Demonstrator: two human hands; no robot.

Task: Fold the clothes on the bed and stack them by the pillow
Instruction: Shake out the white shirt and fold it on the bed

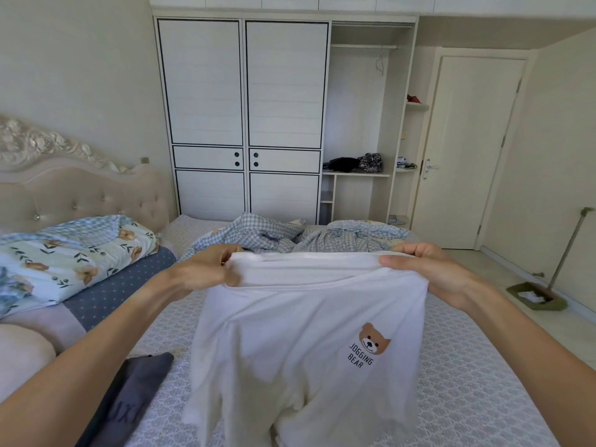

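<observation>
1. Both hands are pinched shut on the top edge of a white shirt (300,343): left hand (206,269) bunches one corner, right hand (429,269) grips the other, thumb in front of the cloth.
2. The shirt hangs below the fingers, in the air above the bed (467,382), bear print facing the camera.
3. Looks like the spreading-out step, folding not started. Next it probably needs laying flat on the bed.
4. A dark folded garment (129,401) lies left of the shirt, nearer the pillow (22,350).
</observation>
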